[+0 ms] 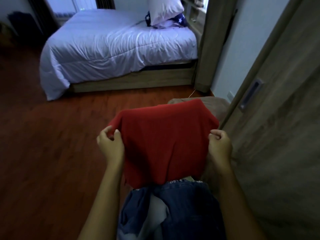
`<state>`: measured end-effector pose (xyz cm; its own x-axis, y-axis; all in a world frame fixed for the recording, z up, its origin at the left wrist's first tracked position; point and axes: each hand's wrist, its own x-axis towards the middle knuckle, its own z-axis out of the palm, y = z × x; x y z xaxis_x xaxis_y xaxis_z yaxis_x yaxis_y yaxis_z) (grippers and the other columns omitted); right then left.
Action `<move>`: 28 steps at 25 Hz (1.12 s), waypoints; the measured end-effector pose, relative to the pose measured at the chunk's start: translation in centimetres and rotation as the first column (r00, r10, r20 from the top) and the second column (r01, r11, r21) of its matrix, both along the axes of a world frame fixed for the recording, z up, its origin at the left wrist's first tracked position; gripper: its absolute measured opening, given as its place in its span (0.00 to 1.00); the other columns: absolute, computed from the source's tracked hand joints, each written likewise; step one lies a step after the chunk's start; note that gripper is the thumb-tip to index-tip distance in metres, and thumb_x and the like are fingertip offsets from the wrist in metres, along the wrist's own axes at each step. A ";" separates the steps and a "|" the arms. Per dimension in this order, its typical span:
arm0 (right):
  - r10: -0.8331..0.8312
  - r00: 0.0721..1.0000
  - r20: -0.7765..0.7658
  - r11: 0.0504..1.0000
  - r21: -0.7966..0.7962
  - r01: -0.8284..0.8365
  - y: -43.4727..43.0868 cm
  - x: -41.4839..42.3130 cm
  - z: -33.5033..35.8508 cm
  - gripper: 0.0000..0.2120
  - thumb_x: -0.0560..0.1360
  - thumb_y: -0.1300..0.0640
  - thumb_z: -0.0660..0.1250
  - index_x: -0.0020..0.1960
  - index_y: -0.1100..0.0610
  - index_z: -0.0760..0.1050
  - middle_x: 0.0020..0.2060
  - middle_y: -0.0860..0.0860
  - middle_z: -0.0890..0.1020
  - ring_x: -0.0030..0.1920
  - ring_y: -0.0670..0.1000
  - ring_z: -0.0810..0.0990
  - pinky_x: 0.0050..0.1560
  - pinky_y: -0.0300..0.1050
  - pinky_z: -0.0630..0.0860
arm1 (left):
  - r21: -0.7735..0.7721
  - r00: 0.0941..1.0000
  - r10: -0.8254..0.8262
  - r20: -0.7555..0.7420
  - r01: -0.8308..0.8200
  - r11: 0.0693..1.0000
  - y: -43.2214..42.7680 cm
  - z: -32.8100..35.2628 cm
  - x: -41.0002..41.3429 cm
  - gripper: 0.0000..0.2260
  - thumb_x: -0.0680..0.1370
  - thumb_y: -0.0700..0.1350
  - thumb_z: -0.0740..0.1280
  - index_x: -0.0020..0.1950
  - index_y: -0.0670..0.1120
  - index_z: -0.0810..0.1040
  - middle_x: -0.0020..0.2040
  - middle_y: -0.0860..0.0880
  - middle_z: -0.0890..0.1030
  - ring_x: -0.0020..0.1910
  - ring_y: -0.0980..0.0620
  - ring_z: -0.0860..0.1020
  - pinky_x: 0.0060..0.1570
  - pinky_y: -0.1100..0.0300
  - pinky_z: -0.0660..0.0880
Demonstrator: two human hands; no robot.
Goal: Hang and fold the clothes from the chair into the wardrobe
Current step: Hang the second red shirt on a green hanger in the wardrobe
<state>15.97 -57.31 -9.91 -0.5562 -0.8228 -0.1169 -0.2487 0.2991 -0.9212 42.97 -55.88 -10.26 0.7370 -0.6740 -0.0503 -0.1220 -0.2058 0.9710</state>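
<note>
Red garment (164, 141), held above the denim pile (173, 205) at six o'clock, our left hand (110, 146) pinching its nine o'clock edge, right hand (220, 146) its three o'clock edge; we should level both pinches for a square fold.

The shirt (164, 141) I hold covers most of the chair (219, 106); only a brown corner shows above it. Its hem hides the top of the jeans (183, 205), which the bottom edge cuts off. The door (277, 144) runs off the right edge. Dark shapes (22, 25) at upper left are too dim to identify.
</note>
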 end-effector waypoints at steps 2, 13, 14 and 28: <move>-0.065 0.997 0.047 0.998 0.023 0.064 -2.3 -0.5 -0.7 0.14 0.78 0.60 0.60 0.63 0.59 0.73 0.52 0.53 0.79 0.45 0.49 0.78 0.37 0.36 0.72 | 0.116 0.997 0.027 -0.078 -0.018 0.993 -1.5 -1.0 1.2 0.24 0.76 0.50 0.66 0.70 0.45 0.67 0.69 0.46 0.68 0.63 0.48 0.72 0.63 0.49 0.72; -0.182 0.960 0.212 0.982 -0.016 0.190 -10.5 -2.7 -2.2 0.09 0.75 0.60 0.67 0.53 0.55 0.72 0.43 0.47 0.75 0.40 0.45 0.75 0.41 0.38 0.74 | 0.229 0.919 0.063 -0.389 0.030 0.973 -4.5 -2.4 3.9 0.31 0.69 0.61 0.70 0.65 0.44 0.73 0.64 0.43 0.75 0.62 0.43 0.73 0.62 0.51 0.70; -0.184 0.959 0.216 0.979 -0.046 0.199 -10.3 -2.7 -1.9 0.11 0.74 0.62 0.67 0.55 0.54 0.71 0.43 0.46 0.75 0.40 0.44 0.75 0.39 0.36 0.73 | 0.294 0.955 0.073 -0.289 0.016 0.956 -4.5 -2.4 4.3 0.30 0.68 0.63 0.68 0.64 0.47 0.74 0.67 0.42 0.73 0.65 0.40 0.70 0.66 0.48 0.67; -0.108 0.982 0.156 0.958 -0.248 0.144 -8.9 -0.2 2.1 0.05 0.75 0.60 0.66 0.48 0.51 0.75 0.40 0.46 0.78 0.42 0.47 0.78 0.46 0.43 0.78 | -0.208 0.942 -0.204 -0.265 0.150 0.966 -3.3 2.1 2.9 0.06 0.75 0.41 0.65 0.39 0.50 0.73 0.39 0.48 0.76 0.40 0.50 0.74 0.43 0.55 0.72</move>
<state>15.75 -66.24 -7.84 -0.6506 -0.7594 0.0059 -0.0880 0.0677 -0.9938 45.87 -59.17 -8.19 0.5781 -0.8095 -0.1026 0.1443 -0.0223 0.9893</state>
